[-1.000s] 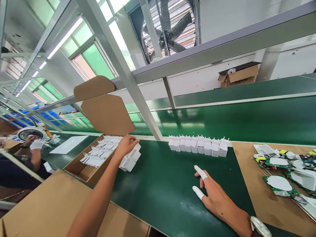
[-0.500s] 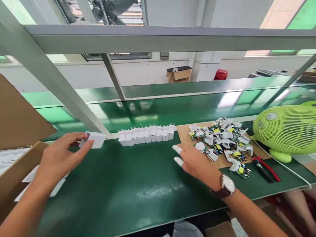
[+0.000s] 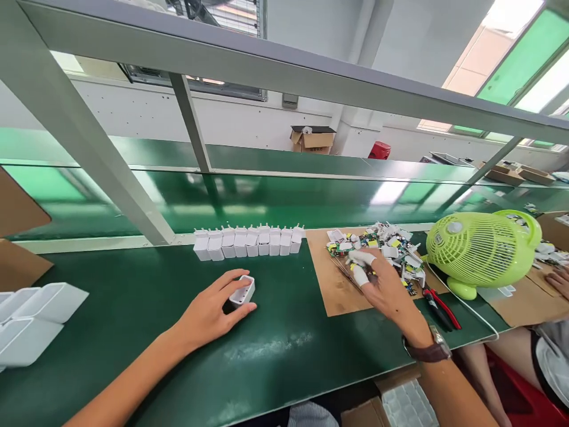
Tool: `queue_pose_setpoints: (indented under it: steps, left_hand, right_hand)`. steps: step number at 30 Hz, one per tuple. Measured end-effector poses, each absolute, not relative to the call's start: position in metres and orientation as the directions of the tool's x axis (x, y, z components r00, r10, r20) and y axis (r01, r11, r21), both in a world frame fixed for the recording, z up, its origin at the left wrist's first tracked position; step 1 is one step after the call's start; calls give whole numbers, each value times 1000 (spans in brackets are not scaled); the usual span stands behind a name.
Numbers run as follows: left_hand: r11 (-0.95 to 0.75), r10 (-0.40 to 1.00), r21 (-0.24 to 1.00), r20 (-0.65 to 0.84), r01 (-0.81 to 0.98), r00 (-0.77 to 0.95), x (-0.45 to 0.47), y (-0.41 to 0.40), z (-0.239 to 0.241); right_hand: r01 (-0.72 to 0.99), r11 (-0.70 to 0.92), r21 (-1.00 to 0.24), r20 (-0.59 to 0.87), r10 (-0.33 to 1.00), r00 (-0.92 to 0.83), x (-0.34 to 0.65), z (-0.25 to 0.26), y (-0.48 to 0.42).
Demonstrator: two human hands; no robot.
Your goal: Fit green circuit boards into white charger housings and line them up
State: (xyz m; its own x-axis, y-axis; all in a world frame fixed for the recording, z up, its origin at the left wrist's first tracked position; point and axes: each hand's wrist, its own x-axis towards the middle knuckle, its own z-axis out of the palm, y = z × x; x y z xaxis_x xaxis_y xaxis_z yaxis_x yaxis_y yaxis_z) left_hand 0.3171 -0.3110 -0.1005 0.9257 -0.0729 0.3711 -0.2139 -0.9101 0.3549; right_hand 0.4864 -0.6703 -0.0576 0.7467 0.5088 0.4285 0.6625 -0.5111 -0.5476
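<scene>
I see the left hand (image 3: 208, 317), pinching the white housing (image 3: 244, 292), has lowered it to the tabletop (image 3: 169, 284), seemingly readying it, while the right hand (image 3: 384, 287) has reached the circuit boards (image 3: 400, 248), grip unclear.

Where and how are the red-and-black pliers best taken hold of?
The pliers are probably best gripped around both handles, from the near side of the green table: the handles slant that way, while the head points toward the circuit-board pile and the green fan stands beyond.
</scene>
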Motion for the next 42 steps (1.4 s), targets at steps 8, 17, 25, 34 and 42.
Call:
queue_pose_setpoints:
  steps: [8,17,25,34,42]
  left_hand:
    - [-847,-80,447,428,-288,900,302,-315,-109]
    - [-785,33,597,308,-166,951,293,-314,-116]
    - [-678,62,728,192,-100,979,291,-313,-113]
    - [-636,90,767,185,-86,979,289,-310,-120]
    - [-678,48,684,408,-271,912,294,-315,-117]
  right_hand:
    - [436,-306,-847,38,781,623,442,-101,-563]
    - [820,-319,-476,119,900,419,446,-101,-581]
    - [779,-326,-535,98,892,441,459,-101,-572]
    - [788,-124,-604,483,730,485,447,-88,-545]
    - [936,-99,-338,612,732,298,413,-88,-545]
